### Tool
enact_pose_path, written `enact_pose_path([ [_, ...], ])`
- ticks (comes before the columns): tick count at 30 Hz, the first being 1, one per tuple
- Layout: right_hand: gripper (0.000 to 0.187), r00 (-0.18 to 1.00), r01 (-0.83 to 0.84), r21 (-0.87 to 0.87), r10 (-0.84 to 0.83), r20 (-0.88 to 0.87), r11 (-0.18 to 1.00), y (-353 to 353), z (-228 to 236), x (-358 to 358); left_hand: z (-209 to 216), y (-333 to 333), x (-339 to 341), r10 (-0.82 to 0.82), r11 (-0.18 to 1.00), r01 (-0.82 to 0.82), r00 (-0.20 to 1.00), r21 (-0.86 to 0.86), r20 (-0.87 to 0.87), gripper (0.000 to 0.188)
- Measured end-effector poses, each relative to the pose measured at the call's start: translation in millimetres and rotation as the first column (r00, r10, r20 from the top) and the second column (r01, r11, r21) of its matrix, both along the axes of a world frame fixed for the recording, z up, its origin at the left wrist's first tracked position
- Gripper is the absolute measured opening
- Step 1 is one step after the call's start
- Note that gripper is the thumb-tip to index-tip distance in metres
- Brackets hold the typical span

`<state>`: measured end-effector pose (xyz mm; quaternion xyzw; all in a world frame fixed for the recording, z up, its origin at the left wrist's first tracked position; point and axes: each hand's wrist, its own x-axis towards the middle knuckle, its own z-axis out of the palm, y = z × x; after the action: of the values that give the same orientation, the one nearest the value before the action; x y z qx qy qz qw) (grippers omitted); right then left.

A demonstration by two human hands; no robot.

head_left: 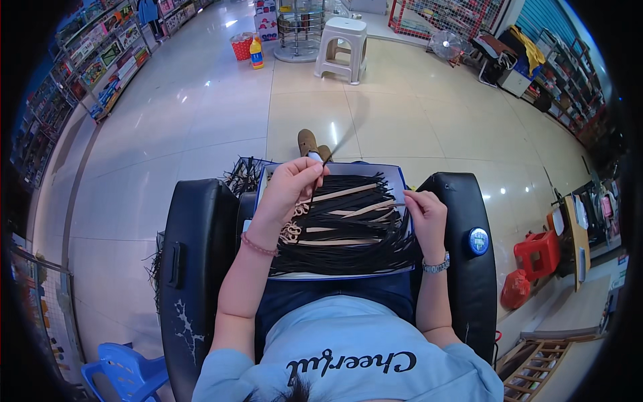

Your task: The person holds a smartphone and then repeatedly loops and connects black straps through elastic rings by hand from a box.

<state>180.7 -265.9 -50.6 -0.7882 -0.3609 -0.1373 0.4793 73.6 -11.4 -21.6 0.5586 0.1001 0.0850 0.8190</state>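
While the head view looks down on a shallow blue-and-white box point(398, 175) on the person's lap, the left hand point(295, 186) pinches a dark strip point(343, 141) above the box's far side, the strip's upper end blurred. The right hand point(427, 218) has thumb and fingers drawn together by the box's right edge; whether they grip a strip cannot be told. Between and below the hands, black strips point(341, 260) lie massed in the box, with beige strips point(351, 193) among them.
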Motion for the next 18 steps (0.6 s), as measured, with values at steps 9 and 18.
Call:
enact_pose_path([
  [9, 0.016, 0.671, -0.288, 0.359, 0.454, -0.585, 0.888, 62, 1, -43, -9, -22, 9, -0.022, 0.966, 0.028, 0.999, -0.259, 0.025, 0.014],
  [18, 0.018, 0.227, -0.291, 0.571, 0.635, -0.738, 0.768, 72, 1, -40, -17, -22, 6, 0.081, 0.975, -0.063, 0.994, -0.213, 0.074, 0.013],
])
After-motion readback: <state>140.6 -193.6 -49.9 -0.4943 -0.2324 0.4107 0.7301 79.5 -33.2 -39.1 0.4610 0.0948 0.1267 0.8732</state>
